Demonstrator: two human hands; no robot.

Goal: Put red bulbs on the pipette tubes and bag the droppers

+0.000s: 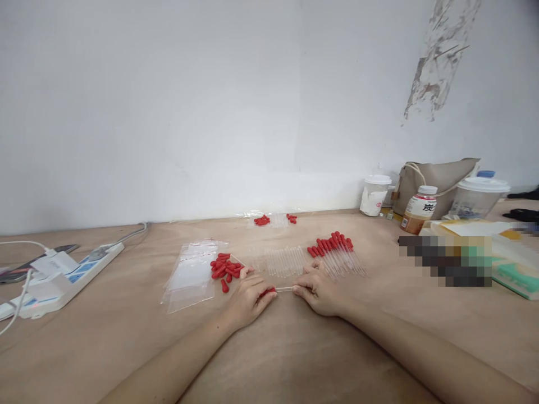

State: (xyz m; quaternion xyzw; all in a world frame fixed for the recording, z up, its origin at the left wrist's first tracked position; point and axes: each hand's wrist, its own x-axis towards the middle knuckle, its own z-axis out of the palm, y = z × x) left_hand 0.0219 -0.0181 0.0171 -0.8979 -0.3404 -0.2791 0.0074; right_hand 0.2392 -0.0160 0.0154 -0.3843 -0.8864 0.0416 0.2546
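My left hand (pixel 251 297) is closed round a red rubber dropper bulb (pixel 269 291), only part of which shows. A thin clear dropper tube (pixel 285 289) runs from the bulb across to my right hand (pixel 316 289), whose fingers pinch its other end. Loose red bulbs (pixel 220 268) lie in a pile just beyond my left hand. Behind both hands, bare clear tubes (pixel 286 261) rest side by side in a row. To the right lie several droppers with red bulbs fitted (pixel 337 247), their tips toward me.
Clear plastic bags (pixel 191 275) lie left of the bulbs. A white power strip (pixel 80 280) with plugs and cables is at far left. Bagged red bulbs (pixel 261 220) sit by the wall. At right stand a lidded cup (pixel 374 195), a bottle (pixel 419 210) and a grey bag (pixel 438 177).
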